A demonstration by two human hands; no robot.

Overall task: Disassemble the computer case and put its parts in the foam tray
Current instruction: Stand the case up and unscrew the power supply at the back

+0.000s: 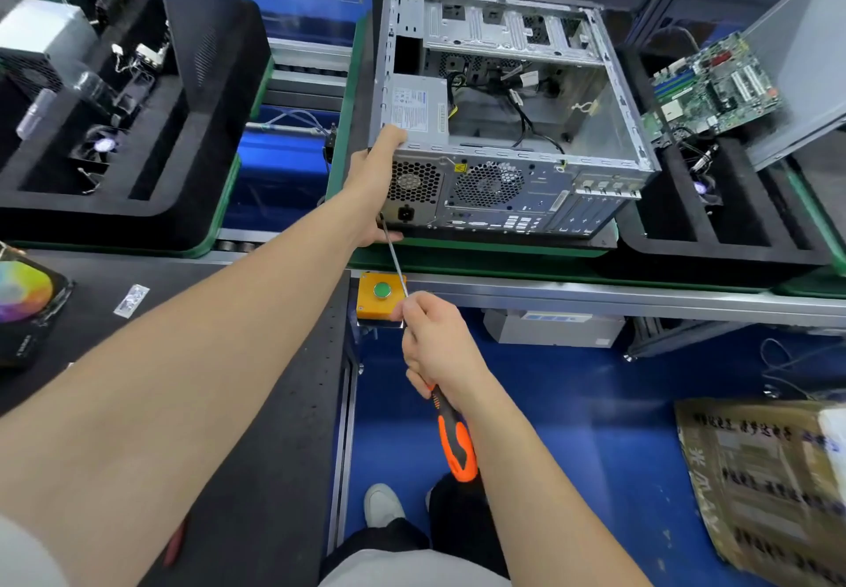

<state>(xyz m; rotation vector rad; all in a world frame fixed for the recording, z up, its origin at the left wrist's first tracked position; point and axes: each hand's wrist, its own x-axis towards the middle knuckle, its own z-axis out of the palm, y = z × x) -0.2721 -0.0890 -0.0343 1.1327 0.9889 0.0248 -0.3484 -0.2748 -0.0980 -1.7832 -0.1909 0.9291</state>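
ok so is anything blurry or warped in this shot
Head view: the open grey metal computer case is sharp at centre, as is the orange-handled screwdriver; the brown printed cardboard box at lower right is smeared, its print unreadable; wide-angle stretch enlarges the left forearm toward the lower corner.

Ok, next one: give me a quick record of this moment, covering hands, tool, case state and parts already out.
left hand: grips rear corner of computer case
right hand: holds screwdriver, tip at rear panel near the power socket
case state: side open, power supply inside
parts out: motherboard propped in foam tray to the right
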